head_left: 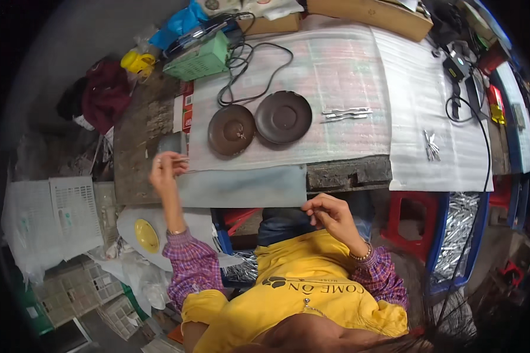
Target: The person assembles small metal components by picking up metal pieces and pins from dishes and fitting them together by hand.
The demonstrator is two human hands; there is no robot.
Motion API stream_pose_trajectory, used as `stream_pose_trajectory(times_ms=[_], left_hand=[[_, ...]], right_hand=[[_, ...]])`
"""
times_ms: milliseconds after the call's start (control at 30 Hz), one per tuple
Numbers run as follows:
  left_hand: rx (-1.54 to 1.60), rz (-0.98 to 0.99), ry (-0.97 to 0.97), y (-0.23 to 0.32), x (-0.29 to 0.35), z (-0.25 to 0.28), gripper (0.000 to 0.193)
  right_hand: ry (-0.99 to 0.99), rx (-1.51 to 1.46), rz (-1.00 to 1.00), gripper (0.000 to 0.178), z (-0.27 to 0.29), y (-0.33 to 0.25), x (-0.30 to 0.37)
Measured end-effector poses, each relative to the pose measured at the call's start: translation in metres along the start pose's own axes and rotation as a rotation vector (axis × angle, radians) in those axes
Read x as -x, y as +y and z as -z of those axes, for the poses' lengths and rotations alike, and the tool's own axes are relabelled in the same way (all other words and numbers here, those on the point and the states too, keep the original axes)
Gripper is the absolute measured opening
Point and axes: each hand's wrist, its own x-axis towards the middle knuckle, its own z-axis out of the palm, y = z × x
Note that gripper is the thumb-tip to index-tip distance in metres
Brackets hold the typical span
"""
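My left hand is over the left end of a grey-blue mat at the table's near edge. Its fingers are pinched together, with a small pale sliver by the fingertips, too small to name. At the mat's right corner my right hand is closed, thumb against curled fingers; whatever is in it is hidden. Beyond the mat sit two round brown dishes, a smaller one with a few tiny metal bits in it and a larger one. Several slim silver metal pieces lie to the right of them.
A green slotted basket with a black cable stands at the back left. More metal pieces lie on white foam at right. A blue crate full of metal parts and a red stool are below. A yellow dish lies left.
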Motion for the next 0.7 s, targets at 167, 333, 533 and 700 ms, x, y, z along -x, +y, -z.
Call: stream_pose_trajectory(times_ms=[167,333,533,700], left_hand=[[0.507,0.168,-0.429,0.007,0.068,-0.096,0.034],[0.686,0.332,-0.597,0.006,0.113,-0.149,0.037],[0.554,0.307,-0.679,0.015,0.124,-0.161,0.019],[0.011,-0.107,-0.689,0.027,0.134,-0.172,0.018]], right_hand=[[0.046,-0.105,0.014,0.022,-0.004,-0.009,-0.006],[0.145,-0.282,0.056,0.021,0.006,-0.008,-0.003],[0.286,-0.289,0.086,0.017,0.023,-0.003,0.004],[0.363,-0.114,0.199,0.011,0.023,-0.002,0.004]])
